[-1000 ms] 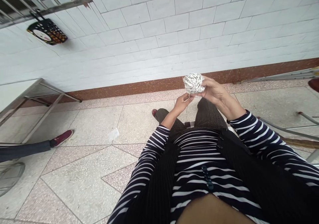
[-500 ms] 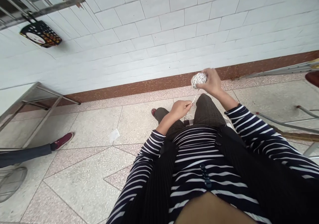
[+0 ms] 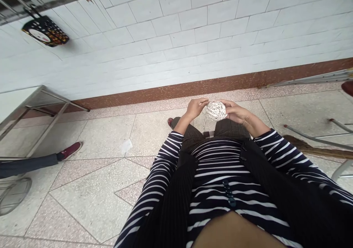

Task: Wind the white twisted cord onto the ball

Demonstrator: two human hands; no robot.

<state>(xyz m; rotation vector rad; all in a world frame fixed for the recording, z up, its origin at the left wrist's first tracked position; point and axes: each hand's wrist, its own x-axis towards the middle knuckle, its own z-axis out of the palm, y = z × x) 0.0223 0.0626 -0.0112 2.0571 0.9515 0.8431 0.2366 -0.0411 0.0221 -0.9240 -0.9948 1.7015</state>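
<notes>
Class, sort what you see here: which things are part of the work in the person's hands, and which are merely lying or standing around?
In use:
ball of white cord
loose cord end
left hand
right hand

Lying about:
metal table frame
broom
scrap of paper
dotted bag hanging on the wall
another person's red shoe

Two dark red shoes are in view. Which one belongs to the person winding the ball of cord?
The shoe peeking out just beyond the wearer's own knee, below the left hand. The other shoe, far left, belongs to another person's outstretched leg.
</notes>
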